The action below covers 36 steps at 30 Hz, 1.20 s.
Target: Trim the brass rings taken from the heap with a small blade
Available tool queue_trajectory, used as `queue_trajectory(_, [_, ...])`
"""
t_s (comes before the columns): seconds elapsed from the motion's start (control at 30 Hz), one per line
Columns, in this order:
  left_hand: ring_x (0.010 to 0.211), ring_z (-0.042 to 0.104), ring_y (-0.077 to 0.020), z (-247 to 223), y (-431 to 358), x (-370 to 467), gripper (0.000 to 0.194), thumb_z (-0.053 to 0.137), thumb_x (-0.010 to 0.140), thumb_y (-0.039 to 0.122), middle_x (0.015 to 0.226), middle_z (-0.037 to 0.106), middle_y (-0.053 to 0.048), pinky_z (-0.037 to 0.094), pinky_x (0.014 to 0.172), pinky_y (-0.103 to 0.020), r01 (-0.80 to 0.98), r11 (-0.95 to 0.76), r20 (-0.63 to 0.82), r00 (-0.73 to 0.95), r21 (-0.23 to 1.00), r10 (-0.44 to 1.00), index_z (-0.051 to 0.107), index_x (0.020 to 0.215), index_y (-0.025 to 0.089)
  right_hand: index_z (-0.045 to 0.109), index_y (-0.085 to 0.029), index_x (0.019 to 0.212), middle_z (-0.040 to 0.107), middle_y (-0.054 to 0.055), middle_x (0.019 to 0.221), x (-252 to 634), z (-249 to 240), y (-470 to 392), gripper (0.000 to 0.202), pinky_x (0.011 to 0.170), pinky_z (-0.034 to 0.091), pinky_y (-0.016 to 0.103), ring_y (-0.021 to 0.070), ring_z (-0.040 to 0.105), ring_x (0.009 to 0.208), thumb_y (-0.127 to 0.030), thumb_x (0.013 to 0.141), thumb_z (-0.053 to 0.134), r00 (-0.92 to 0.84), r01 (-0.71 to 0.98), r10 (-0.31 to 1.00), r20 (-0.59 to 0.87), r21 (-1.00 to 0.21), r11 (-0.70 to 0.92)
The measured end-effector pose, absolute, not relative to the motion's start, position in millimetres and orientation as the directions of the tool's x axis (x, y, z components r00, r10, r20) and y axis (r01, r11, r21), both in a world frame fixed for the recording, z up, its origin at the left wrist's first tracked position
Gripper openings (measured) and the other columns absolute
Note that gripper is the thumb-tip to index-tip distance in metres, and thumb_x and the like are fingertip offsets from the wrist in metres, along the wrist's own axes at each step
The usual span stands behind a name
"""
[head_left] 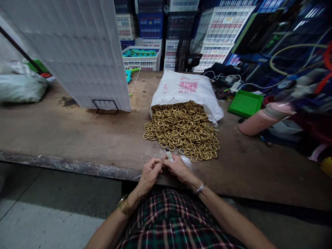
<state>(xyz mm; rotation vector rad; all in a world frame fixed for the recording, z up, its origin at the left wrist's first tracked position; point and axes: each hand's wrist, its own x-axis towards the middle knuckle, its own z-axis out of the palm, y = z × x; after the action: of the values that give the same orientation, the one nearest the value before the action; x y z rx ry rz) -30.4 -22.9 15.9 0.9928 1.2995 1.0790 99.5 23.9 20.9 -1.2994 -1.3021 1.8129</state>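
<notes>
At the table's front edge, my left hand [150, 173] and my right hand [178, 168] meet with fingertips pinched together. A small tool with a pale handle and a dark tip [169, 155] is held in my right hand, pointing away from me. Whatever my left fingers pinch is too small to name. Just beyond my hands lies a heap of brass-coloured rings [184, 129], spilling from the mouth of a white sack [181, 88] with red print.
A tall white panel [77, 52] stands on the wooden table [64, 135] at the left, near a plastic bag [22, 86]. On the right are a green tray [245, 103], a pink bottle [264, 119] and cables. Stacked crates [215, 31] stand behind.
</notes>
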Motion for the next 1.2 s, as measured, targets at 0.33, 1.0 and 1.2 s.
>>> queue_trajectory(0.33, [0.037, 0.029, -0.0027, 13, -25, -35, 0.031, 0.056, 0.074, 0.046, 0.053, 0.045, 0.007, 0.017, 0.035, -0.017, -0.283, 0.384, -0.364, 0.122, 0.879, 0.923, 0.049, 0.075, 0.017, 0.053, -0.018, 0.072, 0.05, -0.004, 0.055, 99, 19, 25, 0.015, 0.044, 0.028, 0.019, 0.0069, 0.037, 0.044, -0.031, 0.074, 0.046, -0.431, 0.227, 0.864, -0.261, -0.958, -0.176])
queue_trajectory(1.0, [0.038, 0.028, -0.002, 5, -29, -34, 0.031, 0.057, 0.073, 0.046, 0.06, 0.048, 0.006, 0.017, 0.036, -0.016, -0.355, 0.303, -0.312, 0.032, 0.885, 0.95, 0.045, 0.078, 0.018, 0.054, -0.018, 0.079, 0.061, 0.003, 0.071, 104, 10, 8, 0.02, 0.056, 0.027, 0.024, 0.0138, 0.051, 0.062, -0.007, 0.069, 0.039, -0.544, 0.698, 0.831, 0.119, -0.485, 0.526])
queue_trajectory(1.2, [0.04, 0.029, -0.0025, 7, -30, -33, 0.037, 0.057, 0.071, 0.052, 0.059, 0.047, 0.006, 0.019, 0.038, -0.016, -0.287, 0.28, -0.288, 0.012, 0.916, 0.957, 0.045, 0.075, 0.018, 0.054, -0.016, 0.086, 0.063, 0.005, 0.074, 101, 13, 6, 0.025, 0.056, 0.029, 0.024, 0.0149, 0.054, 0.065, -0.007, 0.069, 0.039, -0.554, 0.744, 0.832, 0.043, -0.424, 0.517])
